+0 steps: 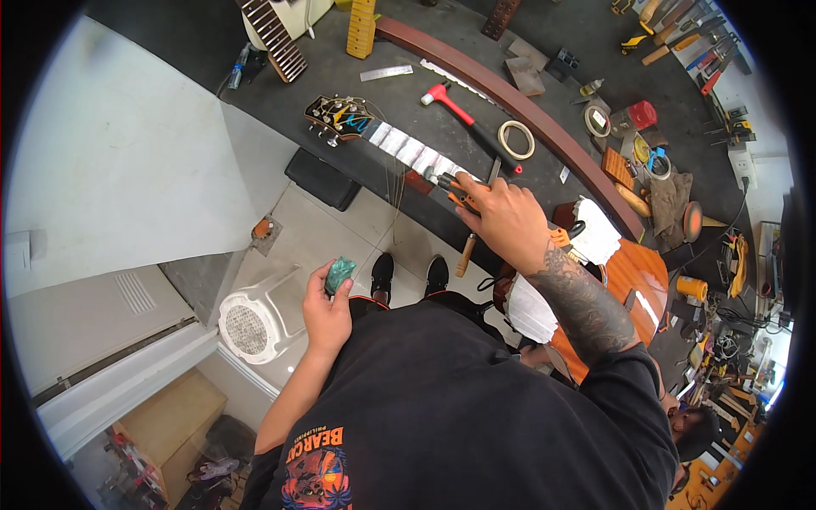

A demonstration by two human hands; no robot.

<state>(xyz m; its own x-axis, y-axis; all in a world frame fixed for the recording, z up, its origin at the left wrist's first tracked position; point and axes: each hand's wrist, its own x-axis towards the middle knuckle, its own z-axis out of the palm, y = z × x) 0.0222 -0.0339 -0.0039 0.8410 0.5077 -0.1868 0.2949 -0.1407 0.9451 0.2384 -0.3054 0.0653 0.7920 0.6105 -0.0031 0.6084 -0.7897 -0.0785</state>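
Note:
My left hand (327, 316) is closed around a small crumpled green packet or wrapped lump (340, 274), held away from the bench over the floor. My right hand (512, 223) grips pliers (463, 194) with orange and black handles. Their metal head is at the fretboard of a guitar neck (408, 151) covered in white strips; whether the jaws touch it I cannot tell. The dark headstock (340, 117) points left, with loose strings hanging from it. Under my right forearm lies the orange-brown guitar body (650, 268), partly covered by white sheets (597, 234).
Beyond the neck lie a red-and-black mallet (463, 119), a tape roll (516, 140) and a small ruler (386, 74). A curved reddish wooden strip (510, 93) crosses the dark bench (340, 76). Below are a white stool (255, 323) and black case (325, 178). A person (693, 433) is at lower right.

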